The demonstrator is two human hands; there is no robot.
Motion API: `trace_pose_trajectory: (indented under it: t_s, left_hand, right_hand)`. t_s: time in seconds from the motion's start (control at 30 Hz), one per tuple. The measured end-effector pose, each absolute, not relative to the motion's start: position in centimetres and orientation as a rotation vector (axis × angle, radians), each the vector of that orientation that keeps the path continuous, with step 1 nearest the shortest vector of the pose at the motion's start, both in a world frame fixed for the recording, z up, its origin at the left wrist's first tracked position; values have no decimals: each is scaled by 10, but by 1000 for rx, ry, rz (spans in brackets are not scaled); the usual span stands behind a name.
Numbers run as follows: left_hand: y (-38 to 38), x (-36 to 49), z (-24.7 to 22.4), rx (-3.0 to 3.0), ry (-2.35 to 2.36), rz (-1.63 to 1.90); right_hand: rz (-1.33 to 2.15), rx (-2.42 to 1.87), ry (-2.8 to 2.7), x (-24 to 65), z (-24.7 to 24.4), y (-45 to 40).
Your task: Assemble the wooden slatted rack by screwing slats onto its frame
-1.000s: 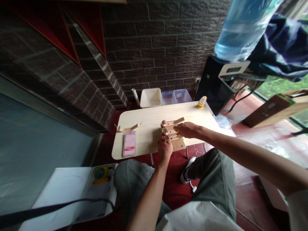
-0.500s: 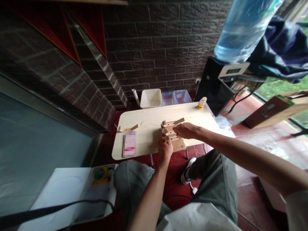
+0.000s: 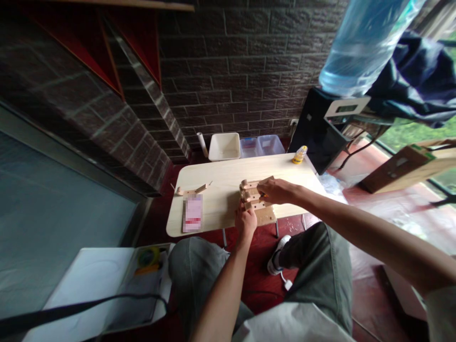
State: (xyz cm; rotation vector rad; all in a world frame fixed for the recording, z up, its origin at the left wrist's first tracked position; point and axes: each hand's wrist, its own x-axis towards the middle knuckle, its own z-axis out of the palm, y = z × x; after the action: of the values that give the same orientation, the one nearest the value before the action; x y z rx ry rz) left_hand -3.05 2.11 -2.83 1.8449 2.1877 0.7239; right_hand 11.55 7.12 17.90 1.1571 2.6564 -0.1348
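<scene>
My left hand (image 3: 246, 218) is closed on the near left end of a wooden piece with dark holes (image 3: 257, 206). That piece lies with similar wooden pieces (image 3: 252, 185) on a brown board (image 3: 266, 216) at the table's front edge. Over the middle of these pieces, my right hand (image 3: 280, 191) is closed, its fingers pinched together. A small orange-yellow spot shows at its fingertips, but I cannot make out what it holds. Another jointed wooden piece (image 3: 192, 191), apart from both hands, lies at the table's left.
On the pale table (image 3: 221, 180) lie a pink, blurred-out packet (image 3: 193, 213) at left and a yellow-capped clear bottle (image 3: 299, 155) at the back right. Behind stand a cream bin (image 3: 224, 146) and clear plastic bins (image 3: 270, 145). A water dispenser (image 3: 317, 128) stands at right.
My right hand has shifted very slightly and its wrist has turned a little; an orange-yellow spot now shows at its fingertips. My left hand stays on the wooden piece. The view has tilted slightly.
</scene>
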Motion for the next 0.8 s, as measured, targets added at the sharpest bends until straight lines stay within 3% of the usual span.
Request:
trace_pose_trajectory:
  t_s: [0.57,0.8]
  left_hand:
    - [20,-31,-26,2003,2173,602]
    - [22,-30,-29,1906,2182,734]
  right_hand:
    - [-162,1116,2709,135,138,69]
    - [-150,1084,2736,136,137,68]
